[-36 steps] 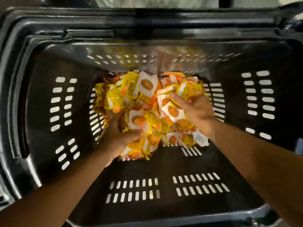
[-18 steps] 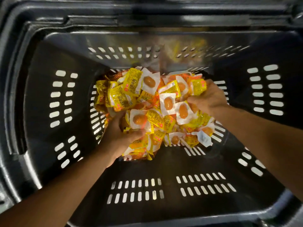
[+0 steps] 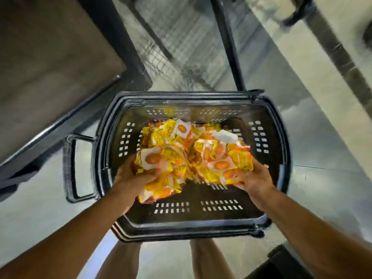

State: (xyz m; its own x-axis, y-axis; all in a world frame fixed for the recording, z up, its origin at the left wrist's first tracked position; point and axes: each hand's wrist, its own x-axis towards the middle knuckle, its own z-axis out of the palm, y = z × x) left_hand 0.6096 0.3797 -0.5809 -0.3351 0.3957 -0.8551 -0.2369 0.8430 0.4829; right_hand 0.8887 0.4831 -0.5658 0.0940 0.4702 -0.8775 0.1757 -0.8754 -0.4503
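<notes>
A black slotted plastic basket stands on the floor below me. Above its inside I carry a big heap of small yellow and white snack packets, several printed with an orange egg. My left hand cups the heap's left side from beneath, fingers curled round packets. My right hand grips the right side of the heap, thumb over a white packet. More packets lie against the basket's far wall behind the heap; the basket's bottom under the heap is hidden.
The basket's loop handle hangs out to the left. A grey shelf or table with a dark frame is at the upper left. Dark metal legs and wire mesh stand beyond the basket. My legs show below its near rim.
The view has pulled far back from the basket, now seen whole on the floor. Both hands have come up and toward the near rim with a heap of packets.
</notes>
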